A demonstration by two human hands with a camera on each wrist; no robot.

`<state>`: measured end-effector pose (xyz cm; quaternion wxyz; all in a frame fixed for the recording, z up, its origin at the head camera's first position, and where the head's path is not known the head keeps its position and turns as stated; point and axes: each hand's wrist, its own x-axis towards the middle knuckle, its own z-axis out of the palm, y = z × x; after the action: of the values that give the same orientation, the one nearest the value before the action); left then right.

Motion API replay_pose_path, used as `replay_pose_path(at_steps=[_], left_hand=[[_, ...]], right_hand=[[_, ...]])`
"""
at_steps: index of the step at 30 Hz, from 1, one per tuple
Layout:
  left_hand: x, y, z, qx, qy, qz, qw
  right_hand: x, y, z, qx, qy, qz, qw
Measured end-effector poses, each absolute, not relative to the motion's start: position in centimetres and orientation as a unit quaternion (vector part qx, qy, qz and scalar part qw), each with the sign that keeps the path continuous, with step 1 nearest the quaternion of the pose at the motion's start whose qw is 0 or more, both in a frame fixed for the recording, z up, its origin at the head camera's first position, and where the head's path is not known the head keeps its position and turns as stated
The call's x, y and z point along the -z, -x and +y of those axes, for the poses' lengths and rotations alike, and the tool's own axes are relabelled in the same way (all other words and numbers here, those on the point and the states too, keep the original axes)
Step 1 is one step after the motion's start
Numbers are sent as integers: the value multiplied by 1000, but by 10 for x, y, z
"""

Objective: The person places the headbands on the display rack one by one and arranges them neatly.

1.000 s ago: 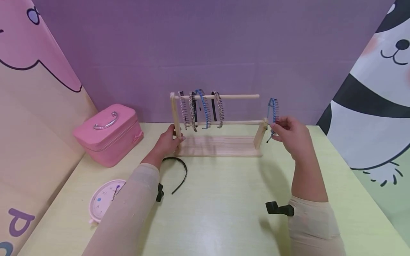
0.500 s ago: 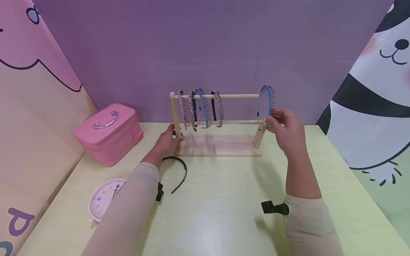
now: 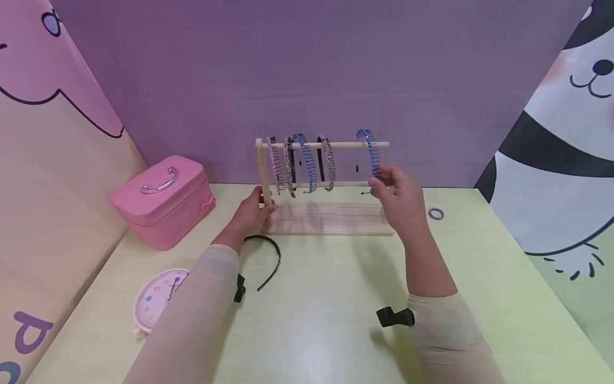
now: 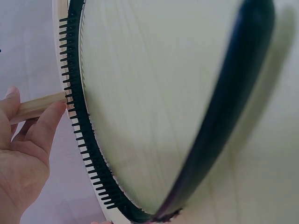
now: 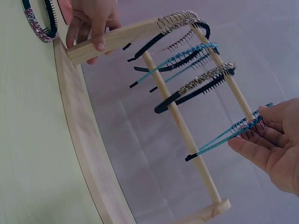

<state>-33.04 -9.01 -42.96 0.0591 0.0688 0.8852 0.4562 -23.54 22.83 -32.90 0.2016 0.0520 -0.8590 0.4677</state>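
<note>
In the head view a wooden rack [image 3: 326,226] with two rods stands on the table. My left hand [image 3: 252,212] grips its left upright [image 3: 264,173]; the left wrist view shows thumb and fingers around that wooden post [image 4: 39,106]. With my right hand [image 3: 400,198] I pinch a blue toothed headband [image 3: 371,152] by its lower front. This band arches over the top rod near the free right end, its other leg hanging behind. Several headbands hang further left, among them another blue one [image 3: 307,162] and a glittery one [image 3: 329,162].
A black toothed headband [image 3: 277,258] lies on the table by my left wrist. To the left are a pink case [image 3: 160,208] and a pink round clock [image 3: 151,304], partly behind my forearm. A purple ring [image 3: 436,214] lies right of the rack.
My right hand has carried the blue headband up and leftward, from beside the rack onto the top rod's right part. The purple ring has come into view. My left hand stays put.
</note>
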Motion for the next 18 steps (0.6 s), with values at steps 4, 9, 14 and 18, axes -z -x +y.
replay_pose_path(at_steps=[4, 9, 14, 18], left_hand=[[429, 330, -90, -462, -69, 882, 62], [430, 331, -91, -459, -67, 884, 60], [429, 330, -90, -464, -68, 881, 62], [428, 329, -90, -462, -68, 882, 63]], right_hand=[[332, 239, 220, -456, -59, -866, 198], [335, 243, 210, -448, -67, -871, 191], [336, 246, 199, -440, -76, -876, 182], [337, 248, 194, -440, -70, -879, 169]])
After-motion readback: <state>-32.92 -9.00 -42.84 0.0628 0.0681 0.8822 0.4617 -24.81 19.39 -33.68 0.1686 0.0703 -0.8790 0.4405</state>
